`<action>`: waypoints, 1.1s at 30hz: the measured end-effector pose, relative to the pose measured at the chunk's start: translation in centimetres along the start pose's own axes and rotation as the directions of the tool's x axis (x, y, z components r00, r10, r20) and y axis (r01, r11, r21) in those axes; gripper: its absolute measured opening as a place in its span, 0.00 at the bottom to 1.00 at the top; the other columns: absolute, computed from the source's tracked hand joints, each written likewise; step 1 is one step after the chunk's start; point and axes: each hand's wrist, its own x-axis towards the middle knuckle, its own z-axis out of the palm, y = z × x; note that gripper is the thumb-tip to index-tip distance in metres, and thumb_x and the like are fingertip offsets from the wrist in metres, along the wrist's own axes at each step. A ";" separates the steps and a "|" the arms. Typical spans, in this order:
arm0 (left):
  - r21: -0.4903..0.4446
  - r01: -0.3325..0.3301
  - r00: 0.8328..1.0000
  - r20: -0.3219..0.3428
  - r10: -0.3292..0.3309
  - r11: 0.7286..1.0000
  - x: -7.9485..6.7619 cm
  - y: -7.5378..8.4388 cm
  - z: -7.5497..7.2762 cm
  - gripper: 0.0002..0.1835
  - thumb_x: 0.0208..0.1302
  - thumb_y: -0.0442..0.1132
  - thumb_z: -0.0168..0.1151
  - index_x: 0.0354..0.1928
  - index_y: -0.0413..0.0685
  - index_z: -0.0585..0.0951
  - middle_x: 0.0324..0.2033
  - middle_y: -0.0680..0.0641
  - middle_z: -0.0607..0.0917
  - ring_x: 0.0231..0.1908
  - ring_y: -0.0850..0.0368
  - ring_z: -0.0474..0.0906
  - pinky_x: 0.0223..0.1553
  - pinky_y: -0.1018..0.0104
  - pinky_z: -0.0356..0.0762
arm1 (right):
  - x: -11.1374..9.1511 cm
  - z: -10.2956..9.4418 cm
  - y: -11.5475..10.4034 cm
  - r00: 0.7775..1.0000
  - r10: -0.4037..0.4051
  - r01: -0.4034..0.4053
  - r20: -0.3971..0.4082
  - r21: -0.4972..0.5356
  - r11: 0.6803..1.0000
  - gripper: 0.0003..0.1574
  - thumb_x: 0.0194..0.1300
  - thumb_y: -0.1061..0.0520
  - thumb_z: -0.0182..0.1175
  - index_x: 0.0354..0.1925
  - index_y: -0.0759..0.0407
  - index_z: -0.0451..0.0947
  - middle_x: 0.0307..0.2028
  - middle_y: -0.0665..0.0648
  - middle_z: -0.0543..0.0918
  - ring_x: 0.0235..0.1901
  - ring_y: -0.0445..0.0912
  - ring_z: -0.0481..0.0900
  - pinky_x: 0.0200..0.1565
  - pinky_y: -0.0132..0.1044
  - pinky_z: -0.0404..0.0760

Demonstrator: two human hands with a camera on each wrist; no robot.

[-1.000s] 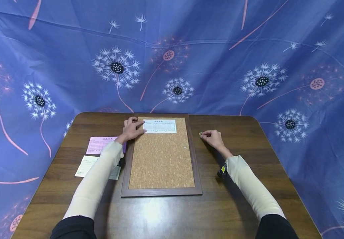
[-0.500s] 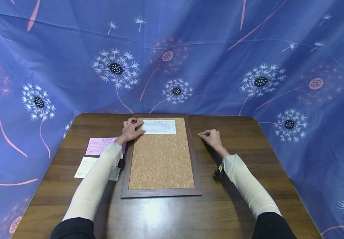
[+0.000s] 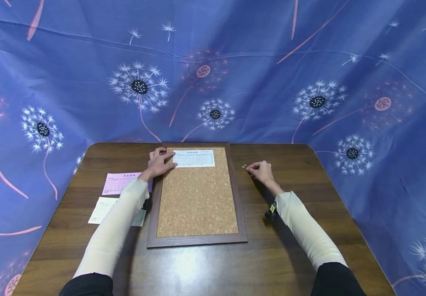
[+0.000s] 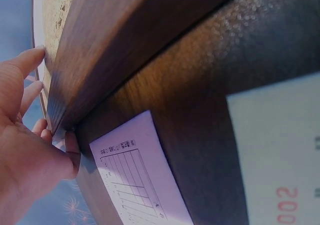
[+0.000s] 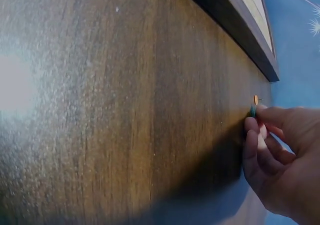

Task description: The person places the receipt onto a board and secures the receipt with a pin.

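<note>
A white printed form (image 3: 193, 158) lies on the upper part of a cork board (image 3: 198, 201) with a dark wooden frame. My left hand (image 3: 158, 163) reaches over the frame's left side, its thumb and forefinger resting on the form's left end. Its other fingers are by the frame's outer edge in the left wrist view. Right of the board, my right hand (image 3: 261, 170) is low over the table, thumb and forefinger together at a teal thumbtack (image 5: 253, 110). An orange thumbtack (image 5: 255, 100) lies just beyond the fingertips, its pin pointing sideways.
Left of the board, a pink form (image 3: 118, 183) and a pale yellow form (image 3: 103, 209) lie on the brown wooden table (image 3: 294, 255), partly under my left forearm. A blue dandelion-patterned cloth (image 3: 257, 82) hangs behind the table and along its sides.
The head view has shifted slightly. My right fingertips have drawn back a little to the right, showing more of the small tacks. My left hand stays on the white form.
</note>
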 end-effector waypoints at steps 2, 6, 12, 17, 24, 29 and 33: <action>0.005 -0.011 1.000 -0.003 0.011 1.000 -0.1 0.1 0.0 0.34 0.71 0.51 0.60 0.74 0.45 0.69 0.75 0.32 0.51 0.70 0.28 0.43 0.61 0.28 0.53 | -0.2 0.1 0.1 0.999 -0.050 0.050 -0.003 -0.034 0.998 0.10 0.65 0.59 0.69 0.37 0.68 0.89 0.32 0.67 0.90 0.27 0.52 0.87 0.33 0.37 0.84; 0.012 -0.009 1.000 -0.014 0.009 1.000 -0.7 0.1 -0.2 0.33 0.71 0.48 0.61 0.73 0.43 0.70 0.74 0.31 0.52 0.68 0.27 0.44 0.59 0.27 0.54 | -0.4 0.9 0.1 0.991 -0.132 0.133 0.017 -0.085 0.987 0.12 0.63 0.56 0.71 0.38 0.66 0.90 0.37 0.66 0.90 0.38 0.58 0.85 0.46 0.50 0.81; 0.007 0.005 1.000 -0.005 -0.005 1.000 -0.8 -0.1 -0.3 0.33 0.71 0.49 0.60 0.74 0.43 0.69 0.75 0.32 0.51 0.70 0.27 0.43 0.61 0.26 0.52 | -0.4 0.7 0.3 0.996 -0.088 0.090 0.033 -0.064 0.994 0.11 0.65 0.57 0.70 0.37 0.66 0.89 0.33 0.65 0.89 0.27 0.49 0.84 0.34 0.39 0.80; 0.007 0.000 1.000 -0.012 0.001 1.000 -0.4 -0.1 -0.1 0.33 0.70 0.50 0.61 0.73 0.44 0.70 0.74 0.32 0.52 0.70 0.28 0.44 0.61 0.27 0.53 | -0.4 0.1 0.7 0.999 -0.038 0.041 0.037 -0.073 0.996 0.12 0.66 0.57 0.69 0.36 0.67 0.89 0.27 0.63 0.89 0.18 0.37 0.80 0.30 0.32 0.77; 0.022 0.006 1.000 -0.010 -0.006 1.000 -0.2 0.2 -0.1 0.34 0.70 0.51 0.61 0.74 0.45 0.70 0.75 0.33 0.52 0.69 0.29 0.45 0.61 0.29 0.54 | -0.7 -0.6 0.6 0.998 0.012 -0.008 0.068 -0.056 0.998 0.12 0.68 0.57 0.67 0.38 0.67 0.89 0.32 0.66 0.90 0.21 0.41 0.85 0.28 0.31 0.79; 0.023 0.009 1.000 -0.011 -0.009 1.000 -0.1 0.4 0.0 0.34 0.70 0.50 0.61 0.74 0.45 0.70 0.75 0.33 0.52 0.70 0.29 0.44 0.62 0.29 0.54 | -0.8 -0.9 0.8 0.997 0.010 -0.006 0.074 -0.053 0.999 0.11 0.68 0.58 0.66 0.38 0.67 0.90 0.33 0.65 0.90 0.21 0.41 0.85 0.28 0.30 0.79; 0.016 0.013 1.000 -0.010 -0.013 1.000 -0.1 0.3 0.0 0.34 0.70 0.50 0.61 0.74 0.45 0.70 0.75 0.33 0.52 0.71 0.28 0.44 0.63 0.28 0.52 | -0.8 -1.4 1.3 0.995 -0.006 0.011 0.101 -0.054 0.998 0.12 0.69 0.57 0.65 0.39 0.65 0.90 0.34 0.64 0.90 0.22 0.38 0.84 0.29 0.29 0.80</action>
